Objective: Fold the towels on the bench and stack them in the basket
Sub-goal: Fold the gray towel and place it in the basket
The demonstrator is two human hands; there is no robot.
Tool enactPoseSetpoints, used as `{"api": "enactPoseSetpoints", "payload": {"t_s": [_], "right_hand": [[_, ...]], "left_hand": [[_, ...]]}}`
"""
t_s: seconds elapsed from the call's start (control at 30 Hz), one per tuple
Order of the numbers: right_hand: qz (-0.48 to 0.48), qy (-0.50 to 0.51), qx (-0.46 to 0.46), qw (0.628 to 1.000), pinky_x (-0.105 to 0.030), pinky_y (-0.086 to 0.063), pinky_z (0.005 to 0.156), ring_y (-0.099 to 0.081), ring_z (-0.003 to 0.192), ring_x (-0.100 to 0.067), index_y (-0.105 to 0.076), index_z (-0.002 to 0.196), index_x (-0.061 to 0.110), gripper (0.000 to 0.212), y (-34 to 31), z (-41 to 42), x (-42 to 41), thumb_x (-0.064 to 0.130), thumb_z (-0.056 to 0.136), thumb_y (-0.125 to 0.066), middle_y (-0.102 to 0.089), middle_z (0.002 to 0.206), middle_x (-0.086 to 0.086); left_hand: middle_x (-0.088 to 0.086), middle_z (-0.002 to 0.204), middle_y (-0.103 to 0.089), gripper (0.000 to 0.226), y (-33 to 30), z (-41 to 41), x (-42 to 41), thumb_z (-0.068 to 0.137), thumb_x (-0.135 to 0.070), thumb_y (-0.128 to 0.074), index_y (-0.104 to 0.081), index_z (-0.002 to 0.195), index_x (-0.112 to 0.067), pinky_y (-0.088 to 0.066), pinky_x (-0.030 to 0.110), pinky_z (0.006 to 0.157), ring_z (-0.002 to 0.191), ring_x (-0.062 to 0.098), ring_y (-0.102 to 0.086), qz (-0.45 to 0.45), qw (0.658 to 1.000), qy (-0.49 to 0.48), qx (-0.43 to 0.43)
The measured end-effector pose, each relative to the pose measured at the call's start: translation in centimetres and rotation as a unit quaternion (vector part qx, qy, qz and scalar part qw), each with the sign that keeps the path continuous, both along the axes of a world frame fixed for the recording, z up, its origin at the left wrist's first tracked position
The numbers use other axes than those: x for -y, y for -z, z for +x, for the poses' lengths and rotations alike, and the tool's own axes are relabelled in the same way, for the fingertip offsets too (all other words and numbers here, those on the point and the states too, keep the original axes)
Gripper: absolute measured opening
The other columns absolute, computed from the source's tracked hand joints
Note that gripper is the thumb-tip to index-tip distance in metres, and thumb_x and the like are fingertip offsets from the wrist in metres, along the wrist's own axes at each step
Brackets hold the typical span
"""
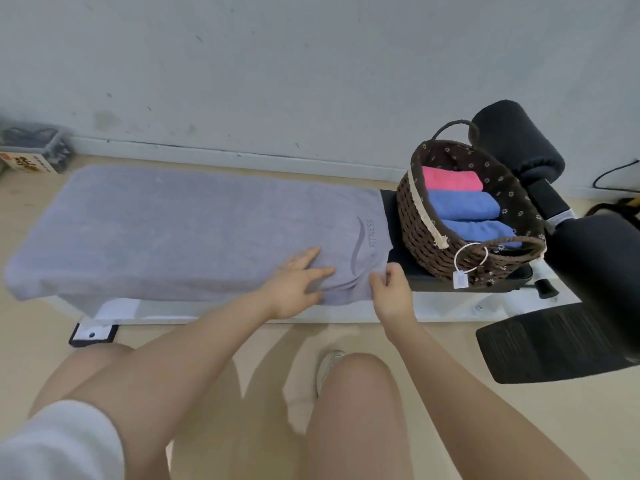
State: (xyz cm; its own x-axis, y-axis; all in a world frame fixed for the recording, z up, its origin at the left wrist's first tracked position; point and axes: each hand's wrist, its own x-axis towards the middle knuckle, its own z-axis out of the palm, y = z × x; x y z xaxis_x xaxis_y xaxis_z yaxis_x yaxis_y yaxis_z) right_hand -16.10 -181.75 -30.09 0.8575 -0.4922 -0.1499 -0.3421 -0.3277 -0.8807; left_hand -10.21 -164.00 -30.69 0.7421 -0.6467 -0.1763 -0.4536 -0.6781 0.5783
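Observation:
A large grey towel [180, 230] with a "FITNESS" logo lies spread flat over the bench [401, 209], its near edge hanging over the front. My left hand [298, 282] rests on the towel near the logo with fingers spread and straight. My right hand [389, 289] pinches the towel's near right corner at the bench's front edge. A dark woven basket [415, 216] stands on the bench's right end. It holds a folded pink towel [450, 180] and two folded blue towels [460, 204].
Black padded rollers [516, 140] and a black footplate [554, 341] of the bench stand to the right. A white tag [460, 280] hangs from the basket. A grey crate [34, 147] sits by the wall at far left. My knees are below on the beige floor.

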Motion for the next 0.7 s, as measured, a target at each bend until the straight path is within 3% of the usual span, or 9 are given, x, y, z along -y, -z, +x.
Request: {"api": "enactPoseSetpoints", "payload": {"t_s": [0.03,0.13,0.2,0.3,0.4,0.5,0.6,0.7], "right_hand": [[-0.012,-0.024,0.027,0.999,-0.026,-0.036,0.061,-0.041,0.067,-0.012,-0.048,0.087,0.012,0.009,-0.7,0.2,-0.8,0.011,0.095,-0.043,-0.048,0.075,0.001],[-0.038,-0.093,0.074,0.992,-0.019,-0.044,0.067,-0.052,0.077,-0.006,-0.056,0.110,0.012,0.019,-3.2,1.5,-4.3,0.016,0.097,-0.043,-0.061,0.095,0.001],[-0.044,-0.126,0.087,0.987,-0.009,-0.043,0.061,-0.053,0.079,-0.003,-0.059,0.111,0.013,0.020,-4.8,3.0,-7.6,0.018,0.097,-0.044,-0.062,0.098,0.003],[-0.038,-0.171,0.102,0.979,-0.011,-0.043,0.070,-0.055,0.084,-0.006,-0.060,0.106,0.015,0.019,-6.3,5.7,-13.6,0.018,0.097,-0.044,-0.062,0.097,0.005],[-0.009,-0.216,0.106,0.970,-0.023,-0.047,0.081,-0.060,0.092,-0.013,-0.063,0.104,0.017,0.021,-6.2,8.6,-20.6,0.016,0.097,-0.044,-0.066,0.099,0.002],[0.032,-0.257,0.126,0.958,-0.019,-0.047,0.080,-0.060,0.093,-0.012,-0.066,0.107,0.009,0.024,-5.6,10.8,-27.8,0.009,0.096,-0.045,-0.066,0.101,-0.001],[0.007,-0.308,0.107,0.945,-0.011,-0.044,0.074,-0.058,0.092,-0.010,-0.066,0.111,0.006,0.026,-4.7,11.8,-33.9,0.007,0.095,-0.045,-0.065,0.099,0.002],[-0.048,-0.351,0.063,0.933,-0.027,-0.047,0.087,-0.061,0.095,-0.017,-0.068,0.106,0.005,0.025,-2.7,11.9,-37.5,0.009,0.094,-0.046,-0.069,0.102,-0.006]], "left_hand": [[0.004,0.159,0.000,0.054,-0.1,-0.3,-0.4,0.094,-0.017,-0.052,-0.033,0.144,-0.021,-0.005,0.015,0.110,0.146,0.015,-0.004,-0.060,0.998,-0.020,-0.021],[0.004,0.155,-0.016,0.043,-0.6,-0.8,-3.0,0.090,-0.003,-0.049,-0.048,0.132,-0.013,-0.015,0.009,0.103,0.143,0.014,-0.018,-0.191,0.976,-0.105,-0.027],[0.006,0.146,-0.032,0.038,-1.3,-0.8,-5.8,0.088,0.000,-0.045,-0.055,0.123,-0.009,-0.023,0.012,0.100,0.136,0.015,-0.033,-0.226,0.961,-0.161,-0.007],[0.011,0.130,-0.048,0.049,-2.4,-0.3,-11.7,0.074,-0.007,-0.037,-0.056,0.119,-0.003,-0.029,0.014,0.094,0.122,0.019,-0.044,-0.235,0.946,-0.219,0.042],[0.013,0.127,-0.050,0.040,-2.5,-0.1,-18.9,0.079,0.003,-0.043,-0.058,0.116,-0.004,-0.026,0.015,0.091,0.121,0.026,-0.042,-0.208,0.919,-0.321,0.093],[0.011,0.126,-0.052,0.042,-1.5,-0.4,-25.6,0.080,0.011,-0.045,-0.058,0.116,-0.005,-0.026,0.016,0.090,0.121,0.027,-0.042,-0.205,0.872,-0.429,0.117],[0.007,0.130,-0.048,0.041,0.3,-0.7,-30.6,0.086,0.006,-0.041,-0.053,0.124,-0.006,-0.029,0.014,0.089,0.123,0.023,-0.041,-0.228,0.819,-0.518,0.095],[0.007,0.136,-0.043,0.040,1.9,-0.8,-33.5,0.094,-0.004,-0.039,-0.046,0.133,-0.008,-0.037,0.032,0.102,0.125,0.020,-0.041,-0.278,0.761,-0.585,0.024]]}}
